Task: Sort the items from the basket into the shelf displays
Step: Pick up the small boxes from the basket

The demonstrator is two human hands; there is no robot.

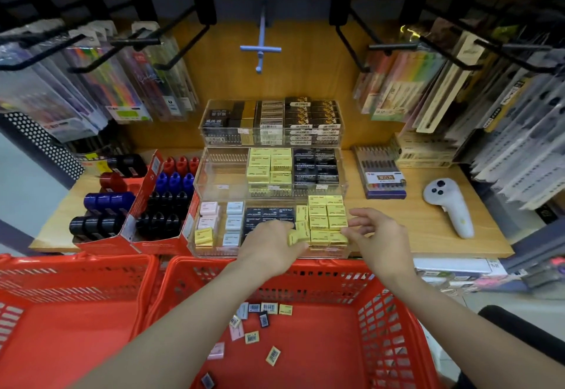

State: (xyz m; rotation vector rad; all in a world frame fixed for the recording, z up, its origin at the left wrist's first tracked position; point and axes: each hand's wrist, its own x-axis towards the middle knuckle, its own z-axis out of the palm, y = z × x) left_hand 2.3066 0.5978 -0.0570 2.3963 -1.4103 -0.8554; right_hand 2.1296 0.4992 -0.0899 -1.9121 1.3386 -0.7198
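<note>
A red basket [394, 321] in front of me holds several small loose erasers [253, 336] in yellow, pink, black and white. On the shelf stands a clear tiered display [342, 187] with rows of erasers. My left hand [269, 248] pinches a yellow eraser [298, 238] at the left edge of the yellow stack [327, 220] in the bottom tier. My right hand [376, 235] hovers at that stack's right side, fingers spread and touching the yellow boxes.
A second red basket [61, 312] stands at the left. Red cartons of sharpeners [165, 202] sit left of the display. A pen pack [382, 171] and a white controller [449, 205] lie on the wooden shelf to the right. Hanging packs on black hooks [351, 40] flank the back.
</note>
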